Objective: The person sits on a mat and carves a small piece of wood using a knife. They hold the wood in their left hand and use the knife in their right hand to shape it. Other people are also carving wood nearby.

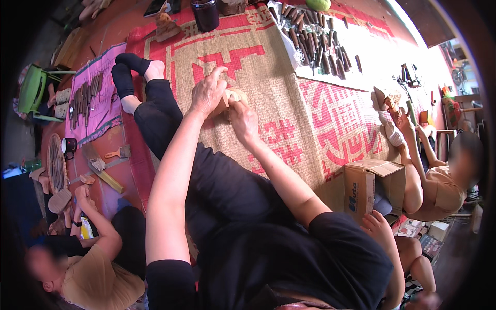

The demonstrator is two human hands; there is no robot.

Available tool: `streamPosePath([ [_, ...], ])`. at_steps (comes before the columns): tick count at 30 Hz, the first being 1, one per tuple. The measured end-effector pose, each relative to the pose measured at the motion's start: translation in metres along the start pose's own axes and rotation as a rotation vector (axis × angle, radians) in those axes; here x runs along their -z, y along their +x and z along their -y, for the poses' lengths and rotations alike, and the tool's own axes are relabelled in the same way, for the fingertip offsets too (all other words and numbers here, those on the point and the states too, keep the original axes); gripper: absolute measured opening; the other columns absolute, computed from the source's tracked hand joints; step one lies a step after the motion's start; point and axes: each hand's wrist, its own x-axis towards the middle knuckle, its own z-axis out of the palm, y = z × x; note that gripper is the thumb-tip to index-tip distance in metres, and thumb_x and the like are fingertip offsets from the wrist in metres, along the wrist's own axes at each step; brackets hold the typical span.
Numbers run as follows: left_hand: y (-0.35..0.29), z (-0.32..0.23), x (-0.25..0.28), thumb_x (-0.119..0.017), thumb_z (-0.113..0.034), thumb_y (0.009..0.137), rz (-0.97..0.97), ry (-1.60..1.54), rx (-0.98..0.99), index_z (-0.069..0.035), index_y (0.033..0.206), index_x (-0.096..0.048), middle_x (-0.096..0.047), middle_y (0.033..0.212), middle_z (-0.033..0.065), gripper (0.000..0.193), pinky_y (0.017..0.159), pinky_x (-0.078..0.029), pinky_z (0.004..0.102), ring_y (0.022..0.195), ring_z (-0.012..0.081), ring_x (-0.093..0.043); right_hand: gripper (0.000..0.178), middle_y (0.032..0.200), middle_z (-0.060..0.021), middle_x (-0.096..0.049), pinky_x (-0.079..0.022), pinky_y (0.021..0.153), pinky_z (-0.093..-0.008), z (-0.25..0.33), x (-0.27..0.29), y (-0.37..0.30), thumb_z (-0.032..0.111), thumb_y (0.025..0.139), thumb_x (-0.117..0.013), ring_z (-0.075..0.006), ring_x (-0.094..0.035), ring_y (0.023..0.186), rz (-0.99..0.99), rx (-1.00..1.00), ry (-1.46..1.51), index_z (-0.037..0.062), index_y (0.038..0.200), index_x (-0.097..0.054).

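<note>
Over the woven mat (pixel 248 67), both my hands come together around a small pale piece that looks like wood (pixel 236 95). My left hand (pixel 207 94) is closed at its left side, the index finger stretched away from me. From the right, my right hand (pixel 243 120) pinches the piece with thumb and fingers. My hands partly cover it, so its full shape is hidden. Whether a small tool is also in my fingers, I cannot tell.
Many wooden-handled carving tools (pixel 318 41) lie on white cloth at far right; more tools (pixel 87 98) lie on pink cloth at left. A carved figure (pixel 165 26) and dark jar (pixel 205 15) stand far off. A cardboard box (pixel 369 188) sits right. People work on both sides.
</note>
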Motion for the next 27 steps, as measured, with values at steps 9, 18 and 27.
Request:
streamPosePath([
  [9, -0.001, 0.011, -0.005, -0.045, -0.018, 0.086, 0.026, 0.003, 0.001, -0.015, 0.117, -0.054, -0.065, 0.083, 0.0194, 0.032, 0.071, -0.05, 0.0457, 0.077, 0.0355, -0.064, 0.022, 0.099, -0.0156, -0.063, -0.05, 0.075, -0.0433, -0.031, -0.011, 0.013, 0.009, 0.084, -0.051, -0.0354, -0.063, 0.085, -0.106, 0.044, -0.036, 0.0069, 0.102, -0.064],
  [18, 0.001, -0.003, 0.003, -0.045, -0.018, 0.087, 0.037, -0.01, 0.017, -0.015, 0.117, -0.053, -0.065, 0.084, 0.0179, 0.032, 0.071, -0.049, 0.0456, 0.077, 0.0345, -0.064, 0.025, 0.101, -0.0145, -0.063, -0.05, 0.077, -0.0424, -0.051, -0.014, 0.016, 0.013, 0.086, -0.05, -0.0343, -0.062, 0.089, -0.138, -0.046, 0.02, 0.0072, 0.106, -0.064],
  [27, -0.003, 0.011, -0.003, -0.044, -0.018, 0.087, -0.015, 0.014, -0.047, -0.015, 0.117, -0.054, -0.065, 0.082, 0.0187, 0.032, 0.07, -0.05, 0.0452, 0.077, 0.0351, -0.064, 0.028, 0.107, -0.0147, -0.061, -0.05, 0.076, -0.0434, -0.029, -0.014, 0.004, 0.012, 0.085, -0.052, -0.0357, -0.062, 0.088, -0.121, -0.038, -0.01, 0.0081, 0.112, -0.061],
])
